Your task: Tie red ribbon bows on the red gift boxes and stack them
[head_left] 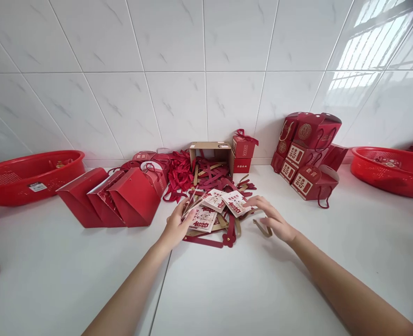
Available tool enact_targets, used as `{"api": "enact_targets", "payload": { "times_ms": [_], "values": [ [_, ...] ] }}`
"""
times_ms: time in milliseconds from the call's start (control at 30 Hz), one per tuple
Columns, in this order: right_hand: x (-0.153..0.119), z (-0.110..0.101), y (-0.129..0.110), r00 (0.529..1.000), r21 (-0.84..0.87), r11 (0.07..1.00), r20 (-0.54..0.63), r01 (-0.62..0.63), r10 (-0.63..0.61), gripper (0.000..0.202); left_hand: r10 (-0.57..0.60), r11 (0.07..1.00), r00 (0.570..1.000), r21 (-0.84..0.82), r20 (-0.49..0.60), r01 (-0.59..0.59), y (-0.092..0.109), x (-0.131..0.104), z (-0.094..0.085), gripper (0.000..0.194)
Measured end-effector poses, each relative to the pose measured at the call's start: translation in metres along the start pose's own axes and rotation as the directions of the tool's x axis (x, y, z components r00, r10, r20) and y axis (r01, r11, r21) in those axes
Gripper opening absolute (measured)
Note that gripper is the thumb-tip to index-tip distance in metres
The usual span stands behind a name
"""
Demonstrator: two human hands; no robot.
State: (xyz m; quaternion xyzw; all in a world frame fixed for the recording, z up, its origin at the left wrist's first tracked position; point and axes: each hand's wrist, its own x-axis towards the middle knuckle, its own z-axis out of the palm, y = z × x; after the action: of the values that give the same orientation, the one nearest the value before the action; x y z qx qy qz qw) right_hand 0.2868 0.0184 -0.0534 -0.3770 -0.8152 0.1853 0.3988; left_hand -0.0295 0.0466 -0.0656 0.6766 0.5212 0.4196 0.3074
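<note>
My left hand (179, 225) is closed on a few thin cards (193, 205), seen nearly edge-on between thumb and fingers. Just right of it lie several white cards with red print, among them a right-hand printed card (235, 203) and a lower-left printed card (202, 219). They rest on a pile of red and gold straps (230, 233). My right hand (273, 220) has its fingers stretched out, fingertips at the edge of the right-hand card. By its thumb is a curved gold strap (262, 228); whether the thumb touches it I cannot tell.
Behind the pile, a cardboard box (211, 145) lies with its opening forward, red straps spilling out. Red ribbons (180, 172) are heaped to its left. Red gift bags (132, 198) stand left; stacked red gift boxes (306, 149) stand right. Red plastic baskets (38, 175) flank both sides.
</note>
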Motion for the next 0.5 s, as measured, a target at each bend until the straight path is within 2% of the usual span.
{"api": "enact_targets", "payload": {
  "times_ms": [67,167,300,400,500],
  "values": [
    [0.008,-0.005,0.000,0.992,-0.018,0.993,0.039,-0.119,0.119,0.048,-0.004,0.999,1.000,-0.046,-0.016,0.004,-0.002,0.003,-0.002,0.055],
    [0.025,-0.004,0.006,0.945,-0.131,0.945,0.094,-0.301,0.314,0.052,-0.036,0.995,0.996,-0.099,-0.075,0.029,-0.006,0.005,-0.004,0.054],
    [0.048,0.005,0.029,0.888,-0.217,0.918,0.257,-0.332,0.382,0.082,-0.065,0.994,0.975,-0.096,-0.213,0.045,-0.011,0.005,-0.007,0.052],
    [0.060,0.009,0.042,0.872,-0.252,0.910,0.287,-0.330,0.396,0.074,-0.048,0.995,0.958,-0.103,-0.282,0.020,-0.011,0.004,-0.008,0.047],
    [0.064,0.005,0.044,0.899,-0.236,0.925,0.255,-0.298,0.355,0.051,-0.015,0.990,0.951,-0.140,-0.308,-0.029,-0.005,0.003,-0.008,0.043]
  ]
}}
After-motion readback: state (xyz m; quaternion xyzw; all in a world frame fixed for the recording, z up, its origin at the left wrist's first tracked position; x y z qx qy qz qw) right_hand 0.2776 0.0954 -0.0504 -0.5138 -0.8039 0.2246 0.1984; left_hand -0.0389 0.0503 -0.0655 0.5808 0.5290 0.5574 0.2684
